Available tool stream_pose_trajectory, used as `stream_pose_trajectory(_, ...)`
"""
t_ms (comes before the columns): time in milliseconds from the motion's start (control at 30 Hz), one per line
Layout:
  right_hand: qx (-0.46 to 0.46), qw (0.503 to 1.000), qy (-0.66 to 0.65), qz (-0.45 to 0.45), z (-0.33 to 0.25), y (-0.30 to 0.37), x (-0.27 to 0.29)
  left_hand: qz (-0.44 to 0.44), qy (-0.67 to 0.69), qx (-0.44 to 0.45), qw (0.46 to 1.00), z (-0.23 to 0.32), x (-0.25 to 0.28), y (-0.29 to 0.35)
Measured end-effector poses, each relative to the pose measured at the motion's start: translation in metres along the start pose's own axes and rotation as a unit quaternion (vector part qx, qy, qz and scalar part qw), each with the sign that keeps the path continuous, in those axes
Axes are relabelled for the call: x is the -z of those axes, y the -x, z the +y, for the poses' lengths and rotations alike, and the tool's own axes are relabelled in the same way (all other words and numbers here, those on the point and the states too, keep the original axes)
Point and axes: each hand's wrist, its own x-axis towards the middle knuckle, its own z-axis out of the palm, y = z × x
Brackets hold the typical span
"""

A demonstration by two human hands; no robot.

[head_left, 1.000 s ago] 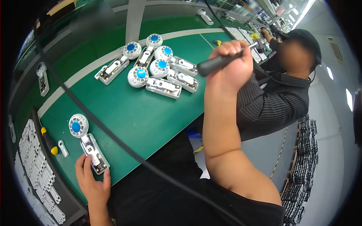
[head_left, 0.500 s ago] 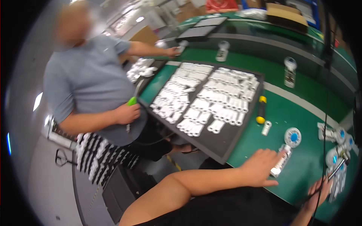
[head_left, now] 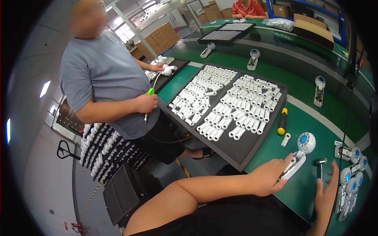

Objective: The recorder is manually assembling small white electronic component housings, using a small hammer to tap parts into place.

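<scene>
A white handheld fan (head_left: 298,167) with a round, blue-centred head tilts up from the green bench; its handle lies between the thumb and fingers of my left hand (head_left: 269,177). My right hand (head_left: 327,194) is open, fingers apart, at the lower right. Beside its thumb is a small hammer (head_left: 320,161) with a metal shaft; the lower end of its handle is hard to make out. Just left of the fan head lies a small white cover piece (head_left: 286,140). Beyond that piece is a yellow and black screwdriver (head_left: 282,122).
A dark tray (head_left: 230,151) bears rows of white handle pieces. More fans (head_left: 349,177) are grouped at the right edge. Single fans (head_left: 319,90) stand along the far strip. On the left, a co-worker (head_left: 106,74) grips a green-handled tool (head_left: 150,92). A cable hangs at right.
My right hand has let go of the hammer, which is now further left, near the fan. My left hand has tilted the fan up. The co-worker's far hand has moved back to the white parts.
</scene>
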Motion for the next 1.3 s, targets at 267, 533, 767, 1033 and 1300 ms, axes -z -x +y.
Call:
stream_pose_trajectory(267, -0.001, 0.9, -0.435, -0.017, -0.042, -0.066, -0.081, 0.056, 0.019, -0.023, 0.998, 0.018, 0.0, 0.013)
stream_pose_trajectory(533, 0.003, 0.813, -0.582, 0.03, -0.042, -0.058, -0.118, -0.141, 0.535, 0.225, 0.802, 0.012, 0.005, -0.011)
stream_pose_trajectory(767, 0.025, 0.82, -0.572, -0.008, -0.051, -0.061, -0.118, -0.11, 0.499, 0.203, 0.835, 0.011, 0.007, -0.006)
stream_pose_trajectory(1033, 0.022, 0.773, -0.629, 0.082, -0.029, -0.059, -0.155, -0.074, 0.498, 0.209, 0.838, 0.013, 0.013, 0.002)
stream_pose_trajectory(1300, 0.059, 0.85, -0.521, -0.04, -0.022, -0.052, -0.148, -0.021, 0.489, 0.208, 0.847, 0.018, 0.033, 0.009)
